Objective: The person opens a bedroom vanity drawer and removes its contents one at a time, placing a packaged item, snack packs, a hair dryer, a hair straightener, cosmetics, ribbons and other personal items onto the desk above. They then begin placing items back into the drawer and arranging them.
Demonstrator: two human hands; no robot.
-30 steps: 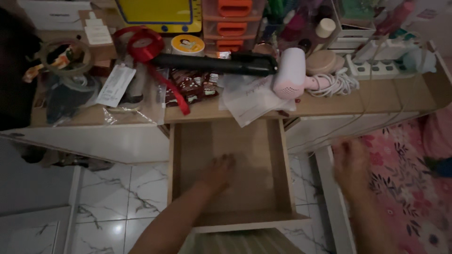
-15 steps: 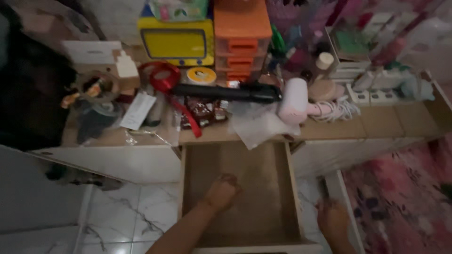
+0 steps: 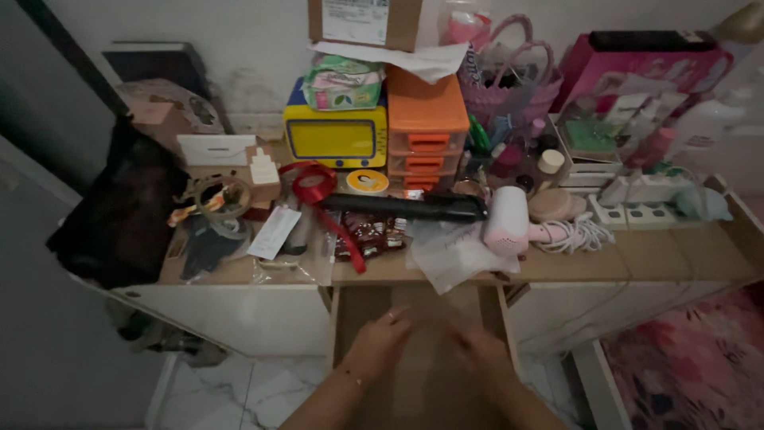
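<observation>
Head camera looks down on the left hand (image 3: pixel 380 341) and the right hand (image 3: pixel 481 350), both held over the open wooden drawer (image 3: pixel 422 374) with fingers loosely spread and nothing between them; the right one is blurred, so whether it touches the smooth pale boards cannot be told. A thin band circles the left wrist, a ring shows on a finger. That drawer sits pulled out under the tan desk top (image 3: pixel 676 259), between white glossy cabinet fronts. Just above its front edge lies crumpled clear plastic wrap (image 3: pixel 450 251), beside a rounded pink hair dryer (image 3: pixel 509 227) with a coiled white cord. A long matte black hair iron (image 3: pixel 406 207) lies across behind it, near a curled red ribbon (image 3: pixel 314 187), a yellow boxy case (image 3: pixel 336 137) and an orange plastic mini chest of drawers (image 3: pixel 428 123).
</observation>
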